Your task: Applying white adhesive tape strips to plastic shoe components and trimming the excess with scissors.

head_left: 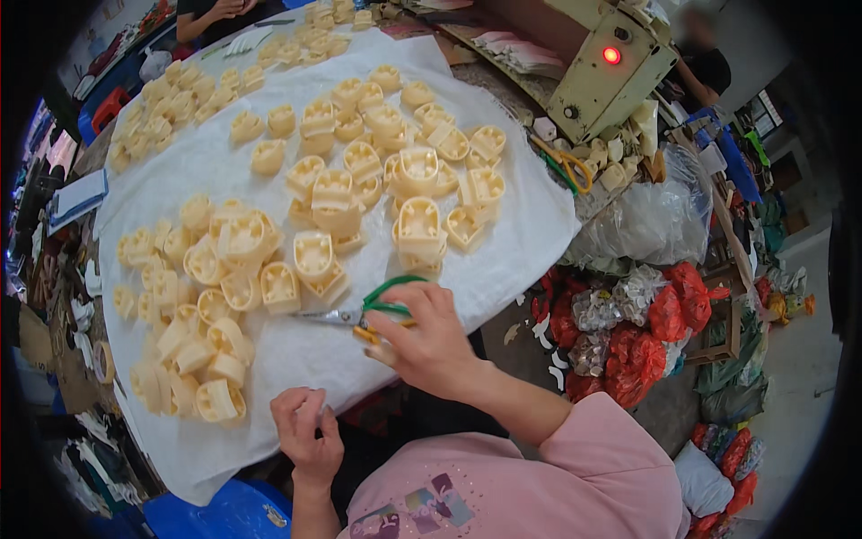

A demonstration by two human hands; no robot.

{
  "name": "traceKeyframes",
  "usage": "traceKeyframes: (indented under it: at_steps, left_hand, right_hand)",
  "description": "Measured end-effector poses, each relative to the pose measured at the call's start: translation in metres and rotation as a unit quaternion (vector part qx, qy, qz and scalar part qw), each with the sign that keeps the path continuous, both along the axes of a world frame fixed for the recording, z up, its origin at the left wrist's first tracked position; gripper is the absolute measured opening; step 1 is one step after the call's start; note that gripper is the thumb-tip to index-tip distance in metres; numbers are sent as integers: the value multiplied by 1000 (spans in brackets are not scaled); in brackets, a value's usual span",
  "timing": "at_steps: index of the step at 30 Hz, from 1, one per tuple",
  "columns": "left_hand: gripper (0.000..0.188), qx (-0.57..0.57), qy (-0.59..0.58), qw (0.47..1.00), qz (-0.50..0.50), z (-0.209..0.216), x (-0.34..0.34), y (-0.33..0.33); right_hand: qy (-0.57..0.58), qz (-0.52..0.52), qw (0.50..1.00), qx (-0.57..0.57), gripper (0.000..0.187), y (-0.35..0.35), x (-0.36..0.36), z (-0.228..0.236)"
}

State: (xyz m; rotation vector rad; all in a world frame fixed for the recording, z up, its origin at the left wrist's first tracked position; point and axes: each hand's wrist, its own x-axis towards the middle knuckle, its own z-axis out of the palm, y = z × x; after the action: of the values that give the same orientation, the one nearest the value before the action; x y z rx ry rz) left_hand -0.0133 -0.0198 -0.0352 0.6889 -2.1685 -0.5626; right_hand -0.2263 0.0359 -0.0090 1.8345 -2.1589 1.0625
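Note:
My right hand [433, 346] is closed around a pair of scissors [337, 316] with green and yellow handles, the metal blades pointing left over the white cloth. At the cloth's near edge is my left hand [308, 434], its fingers curled in; whatever they may hold is hidden. Just beyond the scissors stand cream, D-shaped hollow plastic pieces [313, 254], some stacked on each other. A heap of the same pieces [193, 337] lies to the left, near my left hand. Others are spread over the middle [417, 171] and far left [153, 121] of the cloth [296, 355].
At the far right stands a beige machine [606, 76] with a lit red lamp. Beside it lie yellow-and-green-handled scissors [567, 166]. Clear plastic bags [646, 211] and red bags [637, 359] fill the right side. A blue stool [215, 512] is at lower left. Two people are farther back.

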Motion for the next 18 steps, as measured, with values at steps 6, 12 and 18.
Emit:
traceKeyframes:
  at_steps: [6,12,18]
  left_hand:
    - [33,31,-54,998,-17,-8,-32,-23]
    - [26,-4,-86,996,35,-17,-48,-23]
    - [25,-45,-121,988,81,-5,-59,-26]
  right_hand:
    - [50,-35,986,-154,40,-24,-142,49]
    - [-89,-215,966,-110,30,-85,-330,43]
    - [-6,-326,945,34,47,-140,-465,53]
